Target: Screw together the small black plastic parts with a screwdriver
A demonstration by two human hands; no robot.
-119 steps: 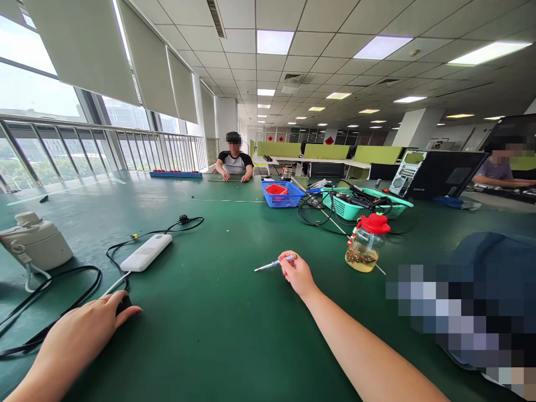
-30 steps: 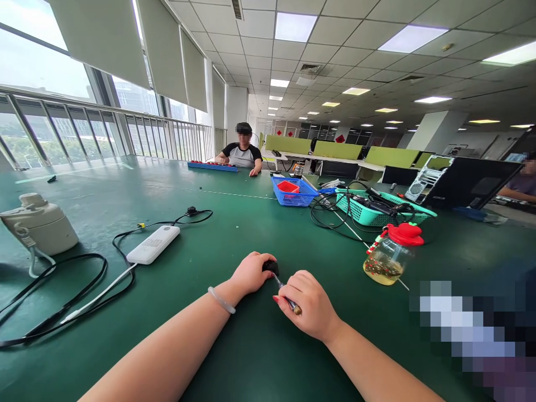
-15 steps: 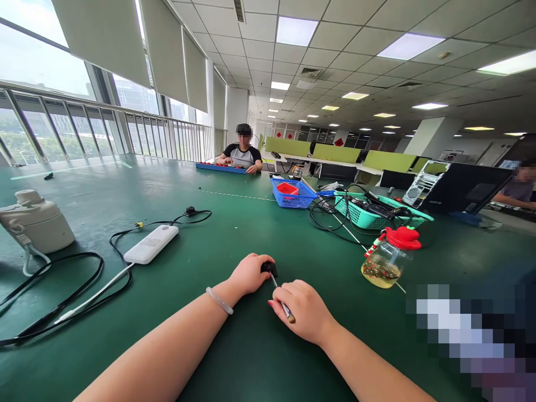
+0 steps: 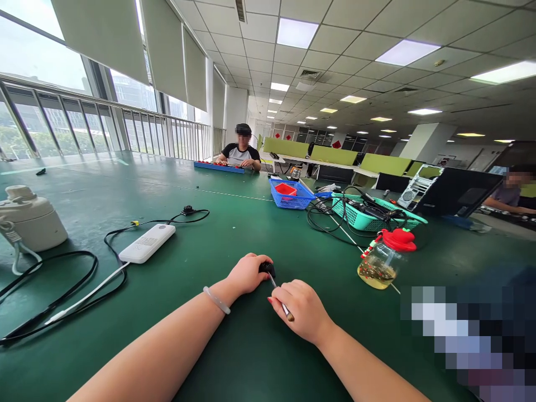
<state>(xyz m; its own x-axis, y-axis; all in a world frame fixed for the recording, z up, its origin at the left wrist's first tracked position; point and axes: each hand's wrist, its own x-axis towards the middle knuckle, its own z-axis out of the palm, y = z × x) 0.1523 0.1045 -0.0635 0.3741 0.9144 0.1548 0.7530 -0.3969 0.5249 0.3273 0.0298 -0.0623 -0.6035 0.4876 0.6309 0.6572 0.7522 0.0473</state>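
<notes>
Close to the middle of the green table [image 4: 234, 352], my left hand [image 4: 248, 272] is closed around a small black object [image 4: 267, 268]. The fingers cover part of it, so its kind cannot be made out. My right hand [image 4: 302, 308] grips a slim metal tool with a brown end [image 4: 288, 314]. The brown end points back toward me, below the fist. The tool's thin far end meets the black object, or lies right beside it; I cannot tell which. A pale bangle [image 4: 216, 301] is on my left wrist.
To the left lie a white power bank [image 4: 147, 244] with cables and a beige bottle [image 4: 31, 220]. A red-lidded jar [image 4: 379, 268] stands right. Beyond are a blue basket [image 4: 291, 201] and a green basket [image 4: 355, 215] with cables. A person [image 4: 242, 151] sits across.
The whole view has shifted slightly. Both hands keep nearly the same pose, and the tool stays at the black object, which looks tilted a little differently.
</notes>
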